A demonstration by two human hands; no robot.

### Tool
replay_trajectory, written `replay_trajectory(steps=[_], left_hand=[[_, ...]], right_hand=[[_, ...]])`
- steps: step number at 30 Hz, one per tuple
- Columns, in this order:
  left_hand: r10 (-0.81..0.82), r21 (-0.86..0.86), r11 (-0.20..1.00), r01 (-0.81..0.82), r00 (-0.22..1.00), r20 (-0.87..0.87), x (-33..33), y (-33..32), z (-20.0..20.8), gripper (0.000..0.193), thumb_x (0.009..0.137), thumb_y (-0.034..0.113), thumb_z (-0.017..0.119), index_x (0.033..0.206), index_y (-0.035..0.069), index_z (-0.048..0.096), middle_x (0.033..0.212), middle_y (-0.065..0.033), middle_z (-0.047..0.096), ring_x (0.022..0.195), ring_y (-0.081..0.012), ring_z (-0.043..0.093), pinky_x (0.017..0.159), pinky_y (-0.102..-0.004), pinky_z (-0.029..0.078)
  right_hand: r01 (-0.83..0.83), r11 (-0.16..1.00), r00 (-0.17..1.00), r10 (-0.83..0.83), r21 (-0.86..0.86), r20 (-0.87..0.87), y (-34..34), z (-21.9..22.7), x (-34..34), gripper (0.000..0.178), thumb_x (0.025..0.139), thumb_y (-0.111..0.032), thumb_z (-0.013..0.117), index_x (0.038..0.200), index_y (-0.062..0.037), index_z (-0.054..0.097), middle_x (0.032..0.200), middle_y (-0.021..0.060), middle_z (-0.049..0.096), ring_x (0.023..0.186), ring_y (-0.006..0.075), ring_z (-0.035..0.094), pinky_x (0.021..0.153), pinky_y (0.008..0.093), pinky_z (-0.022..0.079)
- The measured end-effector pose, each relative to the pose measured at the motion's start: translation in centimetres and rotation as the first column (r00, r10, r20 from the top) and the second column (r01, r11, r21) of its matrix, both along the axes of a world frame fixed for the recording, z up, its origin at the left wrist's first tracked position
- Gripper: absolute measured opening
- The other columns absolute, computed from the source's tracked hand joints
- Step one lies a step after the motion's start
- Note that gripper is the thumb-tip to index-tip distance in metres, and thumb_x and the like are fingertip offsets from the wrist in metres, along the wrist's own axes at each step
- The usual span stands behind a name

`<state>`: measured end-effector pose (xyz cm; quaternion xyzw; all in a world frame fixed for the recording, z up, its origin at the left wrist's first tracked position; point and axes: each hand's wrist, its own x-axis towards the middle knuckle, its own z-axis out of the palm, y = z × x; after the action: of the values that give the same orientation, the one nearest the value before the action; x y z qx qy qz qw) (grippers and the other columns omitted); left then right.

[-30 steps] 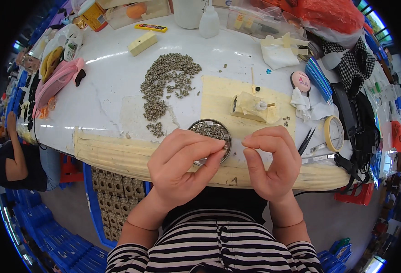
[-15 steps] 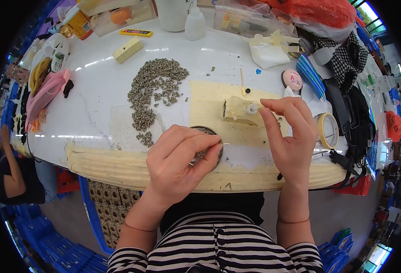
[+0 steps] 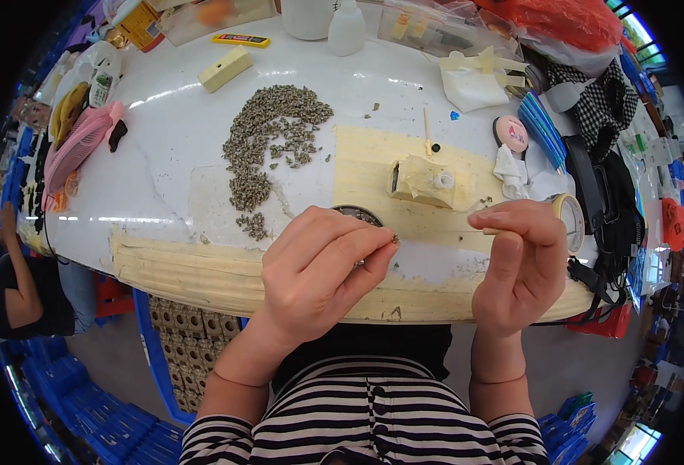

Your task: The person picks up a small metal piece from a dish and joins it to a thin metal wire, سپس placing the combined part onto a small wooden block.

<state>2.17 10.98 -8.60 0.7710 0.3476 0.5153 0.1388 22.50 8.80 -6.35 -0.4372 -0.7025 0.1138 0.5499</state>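
Note:
My left hand (image 3: 311, 271) is closed in a pinch on a tiny metal part (image 3: 395, 239) at its fingertips. Beneath it lies a round dark-rimmed dish (image 3: 367, 214), mostly hidden by the hand. My right hand (image 3: 522, 267) grips a short thin pale stick (image 3: 492, 232) between thumb and fingers. Beyond the hands, a block wrapped in cream tape (image 3: 419, 184) holds a small white open nozzle (image 3: 443, 180). A large heap of small grey metal parts (image 3: 260, 128) spreads over the table to the left.
Cream tape covers the table's front edge (image 3: 195, 267). At the right lie a tape roll (image 3: 569, 221), a pink round case (image 3: 511, 133) and black straps. A cream block (image 3: 226, 70), a white bottle (image 3: 347, 29) and a yellow box cutter (image 3: 240, 40) are farther back.
My right hand has drawn back from the white nozzle, toward me and to the right, with the stick. My left hand has shifted slightly right, still pinching the small part.

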Motion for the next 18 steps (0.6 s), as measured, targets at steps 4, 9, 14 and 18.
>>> replay_trajectory(steps=[4, 9, 14, 18], left_hand=[[-0.017, 0.025, 1.000, 0.017, 1.000, -0.008, 0.2, 0.1, -0.2, 0.024, 0.067, -0.003, 0.082, 0.088, 0.001, 0.071, 0.079, -0.0078, 0.065, 0.068, -0.0227, 0.063, 0.058, -0.0304, 0.051], [-0.026, 0.018, 1.000, 0.026, 1.000, -0.011, 0.3, 0.0, -0.2, 0.024, 0.068, -0.004, 0.082, 0.089, 0.001, 0.071, 0.079, -0.0077, 0.066, 0.068, -0.0220, 0.063, 0.058, -0.0303, 0.050], [-0.036, 0.016, 0.999, 0.036, 0.999, -0.007, 0.3, 0.0, -0.3, 0.026, 0.066, -0.005, 0.082, 0.089, 0.001, 0.071, 0.080, -0.0078, 0.068, 0.068, -0.0205, 0.064, 0.056, -0.0282, 0.049], [-0.041, 0.029, 0.999, 0.041, 0.999, 0.005, 0.3, 0.1, -0.4, 0.026, 0.066, -0.005, 0.082, 0.089, 0.001, 0.072, 0.080, -0.0075, 0.068, 0.068, -0.0204, 0.064, 0.056, -0.0281, 0.049]], right_hand=[[-0.241, 0.960, 0.950, 0.202, -0.146, -0.237, -0.1, -1.0, -1.1, 0.011, 0.103, -0.006, 0.049, 0.107, 0.0040, 0.050, 0.103, 0.0168, 0.064, 0.091, 0.0211, 0.070, 0.082, 0.0299, 0.056], [-0.274, 0.945, 0.926, 0.210, -0.179, -0.313, -0.1, -1.6, -1.8, 0.011, 0.103, -0.005, 0.048, 0.108, 0.0050, 0.049, 0.103, 0.0173, 0.064, 0.091, 0.0233, 0.072, 0.078, 0.0287, 0.058], [-0.288, 0.940, 0.921, 0.218, -0.185, -0.324, -0.3, -1.8, -1.9, 0.012, 0.103, -0.006, 0.049, 0.107, 0.0052, 0.048, 0.103, 0.0174, 0.065, 0.090, 0.0234, 0.073, 0.077, 0.0287, 0.058], [-0.294, 0.940, 0.919, 0.229, -0.171, -0.320, -0.2, -1.8, -1.9, 0.012, 0.103, -0.006, 0.049, 0.107, 0.0050, 0.049, 0.102, 0.0178, 0.065, 0.090, 0.0235, 0.073, 0.077, 0.0289, 0.058]])
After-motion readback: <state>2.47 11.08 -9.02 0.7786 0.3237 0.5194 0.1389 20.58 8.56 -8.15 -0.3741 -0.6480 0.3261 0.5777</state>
